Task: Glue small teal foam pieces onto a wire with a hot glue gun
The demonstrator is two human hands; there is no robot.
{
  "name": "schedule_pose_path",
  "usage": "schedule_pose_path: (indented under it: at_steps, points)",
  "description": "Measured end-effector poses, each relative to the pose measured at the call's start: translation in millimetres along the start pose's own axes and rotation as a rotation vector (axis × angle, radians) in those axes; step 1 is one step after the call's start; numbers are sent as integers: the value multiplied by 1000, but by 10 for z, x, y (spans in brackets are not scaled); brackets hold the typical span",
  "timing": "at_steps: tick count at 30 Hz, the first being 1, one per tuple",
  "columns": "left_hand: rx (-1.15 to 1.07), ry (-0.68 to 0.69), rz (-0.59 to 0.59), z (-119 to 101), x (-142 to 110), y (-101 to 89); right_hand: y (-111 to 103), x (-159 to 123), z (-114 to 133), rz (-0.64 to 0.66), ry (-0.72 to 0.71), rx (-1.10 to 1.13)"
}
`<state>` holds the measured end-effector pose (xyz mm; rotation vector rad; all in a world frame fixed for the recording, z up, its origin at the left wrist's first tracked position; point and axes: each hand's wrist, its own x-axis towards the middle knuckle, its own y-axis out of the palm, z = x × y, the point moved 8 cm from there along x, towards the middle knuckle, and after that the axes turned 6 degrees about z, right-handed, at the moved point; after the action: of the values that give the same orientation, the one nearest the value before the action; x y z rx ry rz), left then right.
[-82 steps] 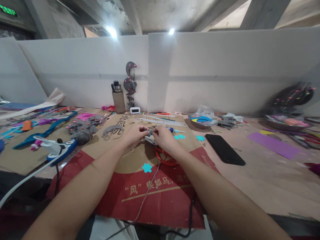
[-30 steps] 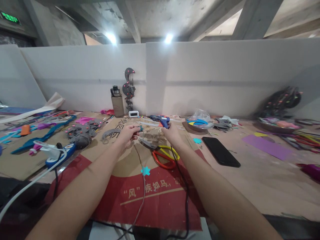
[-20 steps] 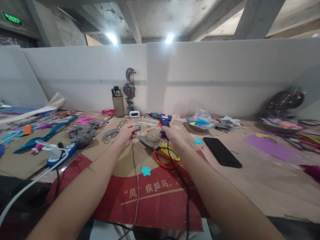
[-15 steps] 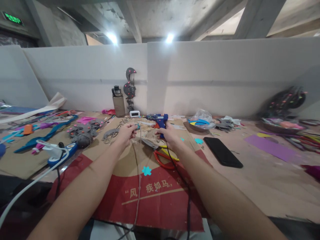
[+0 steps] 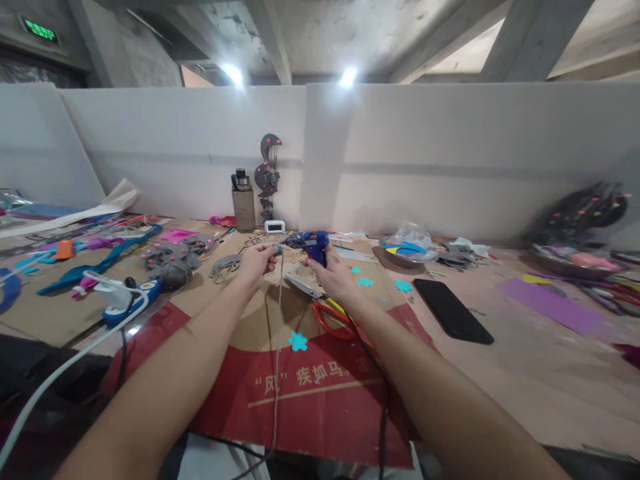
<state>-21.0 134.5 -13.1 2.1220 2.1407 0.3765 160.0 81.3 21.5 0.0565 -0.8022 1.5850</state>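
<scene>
My right hand (image 5: 334,270) is wrapped round the handle of a blue hot glue gun (image 5: 315,245), its nozzle pointing left. Just left of that nozzle, my left hand (image 5: 257,263) pinches a small teal piece (image 5: 279,249). From it a thin grey cord (image 5: 277,347) hangs down over the cardboard's front edge. Whether the nozzle touches the teal piece I cannot tell. Below my hands lie scissors (image 5: 333,320) with red and yellow handles, blades part open. A turquoise flower-shaped cutout (image 5: 298,342) rests nearer to me on the red and brown cardboard (image 5: 320,420).
To the right are a black phone (image 5: 453,311), more turquoise cutouts (image 5: 403,286) and a bowl (image 5: 405,259) with a plastic bag. On the left sit a power strip (image 5: 131,300) and grey yarn pieces (image 5: 173,260). A bottle (image 5: 244,203) and small clock (image 5: 275,227) stand behind.
My right hand has turned the glue gun more level and moved its nozzle left, close to the teal piece. The whole view has shifted slightly. My left hand still pinches the piece.
</scene>
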Motion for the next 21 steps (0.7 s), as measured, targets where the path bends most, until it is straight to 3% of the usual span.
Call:
schedule_pose_path:
  at_steps: [21]
  points:
    - [46,56,24,-23,-10,20,56,-46,1,21,57,38]
